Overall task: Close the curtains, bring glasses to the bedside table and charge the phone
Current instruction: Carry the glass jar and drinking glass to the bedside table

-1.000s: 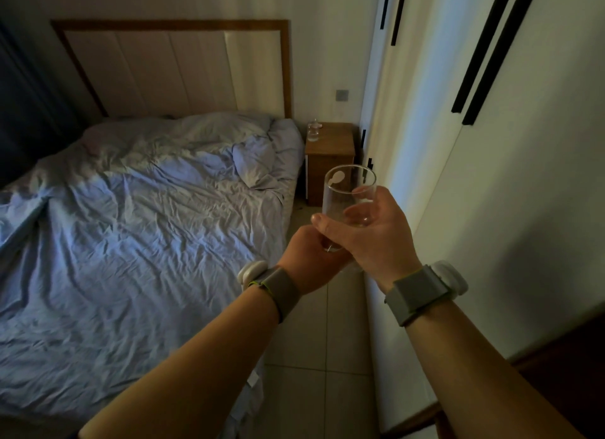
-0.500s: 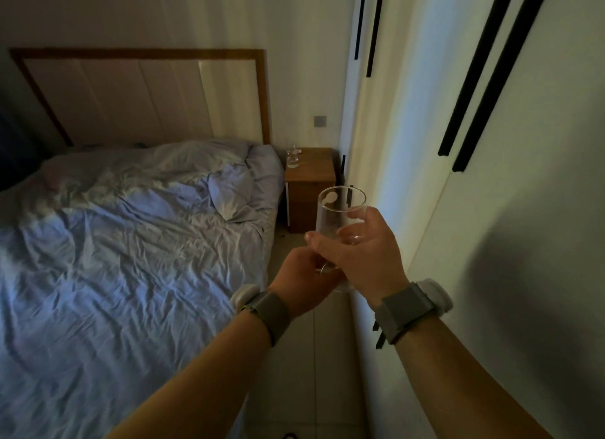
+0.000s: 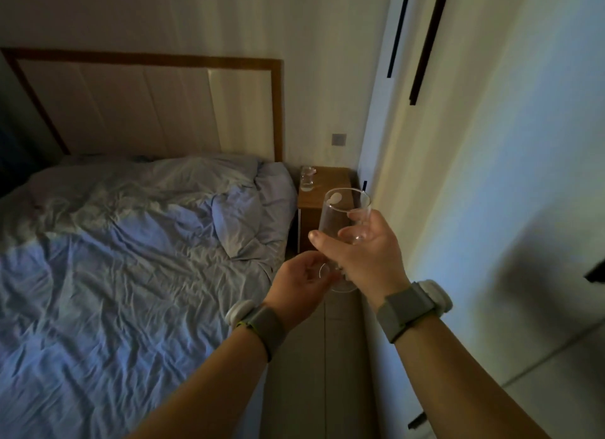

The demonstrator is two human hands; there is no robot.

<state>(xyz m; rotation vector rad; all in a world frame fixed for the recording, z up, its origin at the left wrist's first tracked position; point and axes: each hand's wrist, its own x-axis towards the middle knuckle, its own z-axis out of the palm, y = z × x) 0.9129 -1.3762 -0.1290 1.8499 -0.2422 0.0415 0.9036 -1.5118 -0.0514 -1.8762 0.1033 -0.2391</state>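
Note:
My right hand grips a clear, empty drinking glass around its middle and holds it upright in front of me. My left hand cups the glass's base from below with curled fingers. Ahead, a small wooden bedside table stands between the bed and the wardrobe. Another clear glass stands on the table's left edge. No phone or curtain is visible.
A bed with a rumpled blue duvet fills the left, under a padded headboard. White wardrobe doors with black handles line the right. A narrow tiled aisle runs between them. A grey wall socket sits above the table.
I have walked forward along the aisle; the bedside table and bed are closer. Both hands still hold the glass, my left hand slightly lower at its base.

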